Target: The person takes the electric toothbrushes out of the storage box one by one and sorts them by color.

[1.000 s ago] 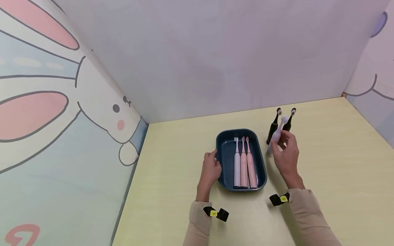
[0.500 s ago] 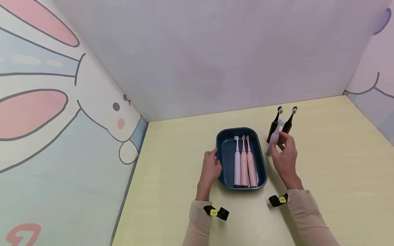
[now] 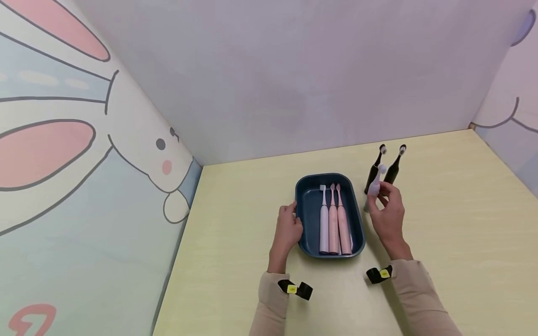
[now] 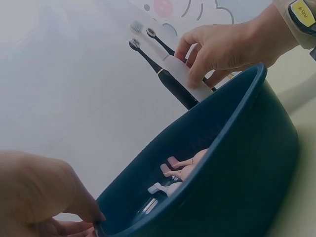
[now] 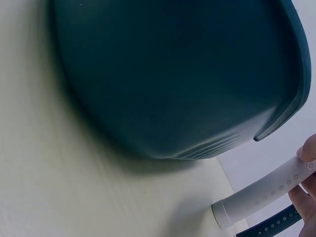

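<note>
My right hand (image 3: 387,215) pinches a pale purple electric toothbrush (image 3: 375,186) between thumb and fingers, brush head up. Its base (image 5: 223,213) is close above the table; whether it touches cannot be told. Two black electric toothbrushes (image 3: 372,176) stand upright just behind it. My left hand (image 3: 287,227) grips the left rim of a dark blue plastic basin (image 3: 308,245), thumb at the edge in the left wrist view. Lying side by side in the basin are one pale purple toothbrush (image 3: 324,228) and two pink toothbrushes (image 3: 333,228), heads pointing away from me.
The basin stands on a pale wooden table (image 3: 235,224), and its wall (image 5: 163,74) rises close beside the held toothbrush. A plain whitish wall (image 3: 273,93) borders the table's back edge. A rabbit-painted wall (image 3: 126,163) runs along the left.
My right hand has shifted slightly left and towards me, and the held toothbrush's head has sunk lower in view. More of the right black toothbrush shows. The left hand stays on the rim.
</note>
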A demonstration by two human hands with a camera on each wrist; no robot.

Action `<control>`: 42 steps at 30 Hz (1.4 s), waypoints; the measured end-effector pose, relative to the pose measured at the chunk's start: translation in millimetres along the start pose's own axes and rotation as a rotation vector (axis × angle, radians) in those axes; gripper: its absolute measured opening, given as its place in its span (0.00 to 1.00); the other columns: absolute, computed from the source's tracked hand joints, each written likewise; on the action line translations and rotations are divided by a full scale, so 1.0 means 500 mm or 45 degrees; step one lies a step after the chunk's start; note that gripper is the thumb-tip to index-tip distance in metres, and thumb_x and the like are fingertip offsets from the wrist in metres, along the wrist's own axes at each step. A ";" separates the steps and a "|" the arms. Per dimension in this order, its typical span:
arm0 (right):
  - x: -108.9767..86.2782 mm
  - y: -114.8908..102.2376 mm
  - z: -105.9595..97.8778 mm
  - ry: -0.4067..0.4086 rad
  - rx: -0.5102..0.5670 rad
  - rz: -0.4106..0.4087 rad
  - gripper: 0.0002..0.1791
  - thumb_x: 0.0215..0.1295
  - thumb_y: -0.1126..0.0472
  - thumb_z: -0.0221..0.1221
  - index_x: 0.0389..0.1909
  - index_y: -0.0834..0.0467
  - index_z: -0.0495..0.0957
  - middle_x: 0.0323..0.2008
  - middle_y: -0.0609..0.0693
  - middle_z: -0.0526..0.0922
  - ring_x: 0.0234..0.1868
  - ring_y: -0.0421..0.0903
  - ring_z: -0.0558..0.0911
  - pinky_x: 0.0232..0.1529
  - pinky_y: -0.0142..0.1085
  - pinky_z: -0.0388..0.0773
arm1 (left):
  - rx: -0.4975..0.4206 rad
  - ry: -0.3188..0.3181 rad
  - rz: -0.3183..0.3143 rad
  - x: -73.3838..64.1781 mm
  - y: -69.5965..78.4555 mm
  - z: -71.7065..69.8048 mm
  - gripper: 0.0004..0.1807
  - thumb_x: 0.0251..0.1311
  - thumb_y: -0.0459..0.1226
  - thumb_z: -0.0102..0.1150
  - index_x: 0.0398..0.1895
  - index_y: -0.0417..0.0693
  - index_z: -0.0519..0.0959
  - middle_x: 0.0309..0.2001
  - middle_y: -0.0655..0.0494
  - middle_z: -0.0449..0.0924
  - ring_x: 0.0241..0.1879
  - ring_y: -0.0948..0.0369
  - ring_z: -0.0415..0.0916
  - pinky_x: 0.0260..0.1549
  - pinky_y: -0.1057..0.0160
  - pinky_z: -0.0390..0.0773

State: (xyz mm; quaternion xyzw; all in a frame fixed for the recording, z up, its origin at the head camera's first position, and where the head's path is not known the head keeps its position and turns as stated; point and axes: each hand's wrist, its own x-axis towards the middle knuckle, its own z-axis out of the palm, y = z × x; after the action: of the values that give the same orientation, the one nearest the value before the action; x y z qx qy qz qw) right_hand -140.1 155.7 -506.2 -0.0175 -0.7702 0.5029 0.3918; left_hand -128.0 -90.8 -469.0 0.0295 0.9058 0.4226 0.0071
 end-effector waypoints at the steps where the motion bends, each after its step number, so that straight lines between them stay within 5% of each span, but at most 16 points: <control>1: 0.000 -0.001 0.000 -0.002 -0.003 0.003 0.22 0.56 0.75 0.60 0.53 0.71 0.70 0.46 0.65 0.75 0.46 0.24 0.72 0.49 0.18 0.71 | 0.002 0.003 0.004 0.000 0.000 0.000 0.26 0.62 0.25 0.46 0.66 0.36 0.67 0.51 0.42 0.69 0.33 0.62 0.67 0.33 0.65 0.71; 25: -0.005 -0.008 -0.004 -0.062 -0.028 0.053 0.27 0.54 0.74 0.62 0.56 0.69 0.68 0.49 0.65 0.73 0.50 0.23 0.68 0.55 0.24 0.71 | 0.023 0.000 -0.018 0.003 -0.004 -0.002 0.26 0.63 0.26 0.47 0.66 0.37 0.67 0.51 0.43 0.69 0.34 0.61 0.68 0.35 0.64 0.72; 38: -0.006 -0.042 -0.029 0.051 0.247 0.200 0.27 0.53 0.77 0.59 0.56 0.73 0.66 0.50 0.58 0.73 0.52 0.47 0.75 0.56 0.29 0.73 | 0.011 -0.006 -0.026 0.007 -0.007 0.001 0.26 0.63 0.26 0.47 0.67 0.37 0.66 0.52 0.43 0.69 0.35 0.61 0.68 0.36 0.63 0.72; 42: -0.009 -0.069 -0.042 0.065 0.335 0.197 0.28 0.53 0.80 0.58 0.57 0.71 0.66 0.50 0.56 0.73 0.52 0.48 0.76 0.56 0.30 0.72 | 0.009 -0.004 -0.026 0.007 -0.006 0.002 0.26 0.63 0.26 0.47 0.67 0.37 0.66 0.52 0.43 0.69 0.36 0.61 0.68 0.37 0.63 0.72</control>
State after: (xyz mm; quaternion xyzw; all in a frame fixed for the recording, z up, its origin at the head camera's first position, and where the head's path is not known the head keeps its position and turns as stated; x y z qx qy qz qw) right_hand -111.2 152.6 -477.7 -0.0381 -0.6838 0.6277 0.3701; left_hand -131.5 -91.7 -472.1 0.0212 0.9076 0.4192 0.0129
